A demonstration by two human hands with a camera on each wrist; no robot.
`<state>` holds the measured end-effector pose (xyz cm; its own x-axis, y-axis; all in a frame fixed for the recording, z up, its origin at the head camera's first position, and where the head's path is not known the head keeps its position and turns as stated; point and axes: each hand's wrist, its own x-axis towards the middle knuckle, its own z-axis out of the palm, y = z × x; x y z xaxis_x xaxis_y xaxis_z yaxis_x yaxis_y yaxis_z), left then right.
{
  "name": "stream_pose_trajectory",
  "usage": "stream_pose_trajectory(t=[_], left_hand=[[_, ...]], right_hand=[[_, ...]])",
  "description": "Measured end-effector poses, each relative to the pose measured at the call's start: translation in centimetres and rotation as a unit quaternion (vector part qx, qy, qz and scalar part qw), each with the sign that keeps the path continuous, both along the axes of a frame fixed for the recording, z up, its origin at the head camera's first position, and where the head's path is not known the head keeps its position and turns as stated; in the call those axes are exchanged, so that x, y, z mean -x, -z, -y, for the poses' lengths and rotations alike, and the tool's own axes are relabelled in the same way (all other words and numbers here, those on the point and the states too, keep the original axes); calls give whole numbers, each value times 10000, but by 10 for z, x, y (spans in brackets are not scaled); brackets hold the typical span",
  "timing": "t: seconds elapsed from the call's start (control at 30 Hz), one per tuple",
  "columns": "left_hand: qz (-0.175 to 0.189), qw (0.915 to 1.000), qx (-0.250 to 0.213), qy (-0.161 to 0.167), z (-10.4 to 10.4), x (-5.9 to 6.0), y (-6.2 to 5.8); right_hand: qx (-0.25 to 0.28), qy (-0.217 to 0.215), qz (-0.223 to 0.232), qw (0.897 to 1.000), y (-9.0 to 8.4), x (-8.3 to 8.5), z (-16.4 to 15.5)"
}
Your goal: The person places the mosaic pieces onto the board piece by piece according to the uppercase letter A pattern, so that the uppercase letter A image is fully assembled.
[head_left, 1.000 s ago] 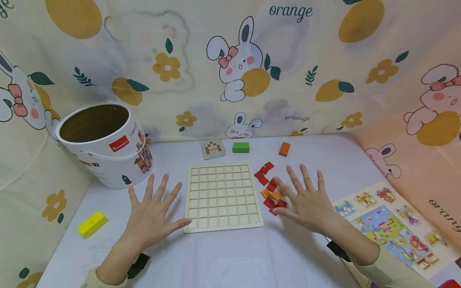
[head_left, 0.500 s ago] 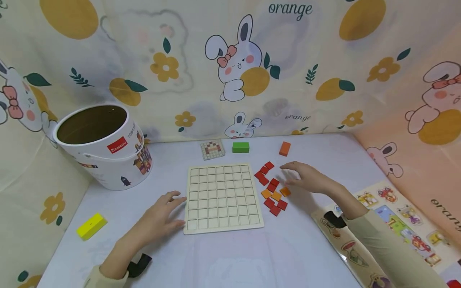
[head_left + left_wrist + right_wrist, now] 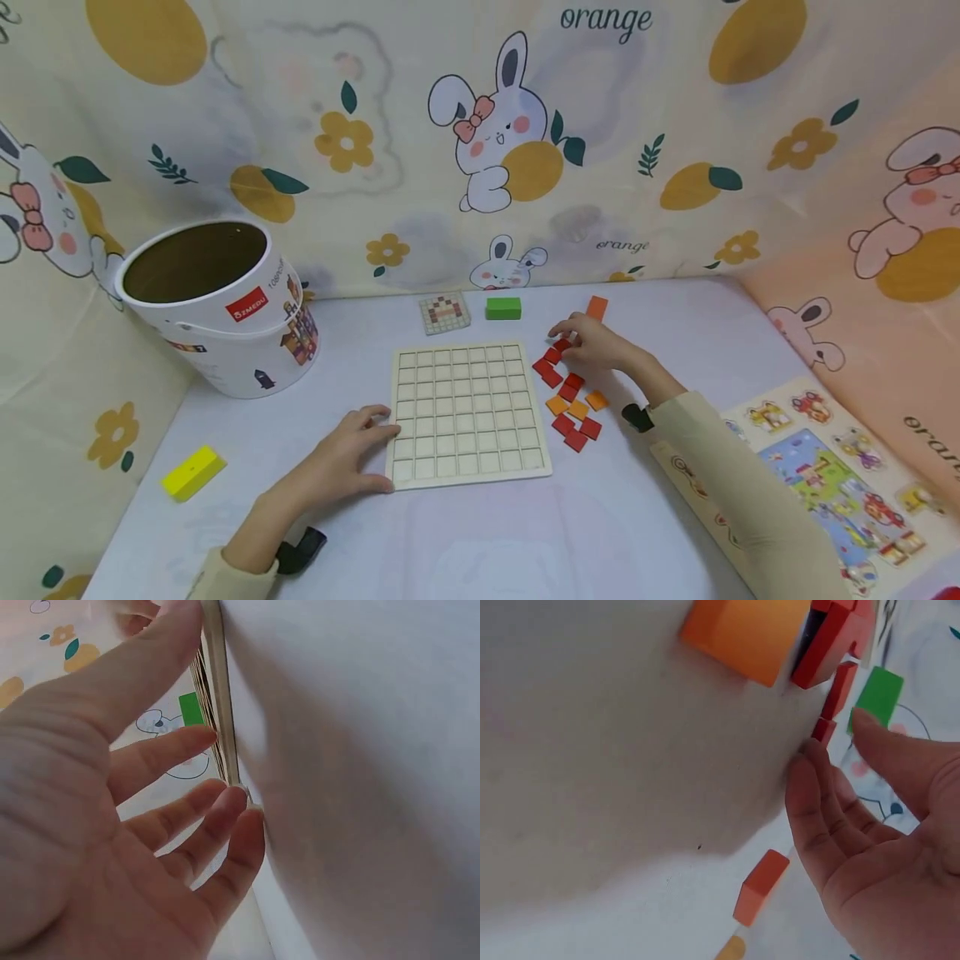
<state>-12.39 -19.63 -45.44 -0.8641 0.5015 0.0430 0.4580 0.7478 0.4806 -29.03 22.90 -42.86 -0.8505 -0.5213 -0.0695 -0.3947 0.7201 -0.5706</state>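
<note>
A pale wooden board with a grid of square cells lies on the white table. At its left edge rests my left hand, fingertips and thumb touching the rim with relaxed fingers. My right hand is over the far end of a group of red tiles, its thumb apart from the fingers in the right wrist view. The fingers come close to the farthest red tile; contact with it is unclear. Nearer lie orange tiles and more red tiles.
Along the back stand a small pixel-pattern card, a green block and an orange block. A white bucket is at the left, with a yellow block before it. Picture puzzle boards lie at the right.
Both hands were spread above the table. The left has come down to the board's left edge. The right has moved back and left to the far red tiles.
</note>
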Motion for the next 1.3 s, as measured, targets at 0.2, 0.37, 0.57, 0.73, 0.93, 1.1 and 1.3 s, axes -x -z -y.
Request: stream_pose_trajectory(t=[0.2,0.37,0.57,0.73,0.93,1.1,1.3], left_hand=[[66,9998,-79,172,-1,0,4],[377,9985,-290,252,1,2,4],[736,9953,-551,291,2,4,2],[791,9946,-600,301,1,5,1],[750,9948,-623,280,4,4,2],[761,9947,-641,256,5,4,1],[910,9936,-637,214,4,4,3]], right_hand=[[-278,325,-2,9991,4,2,3],[-400,456,-10,9982,3,3,0],[-275,478,130,9984,0,8,-7],[291,648,87,9974,-5,14,-3],[1238,208,376,9914,-13,20,46],[1564,-466,851,9829,-10,22,102],[1459,-695,995,9818,4,23,144]])
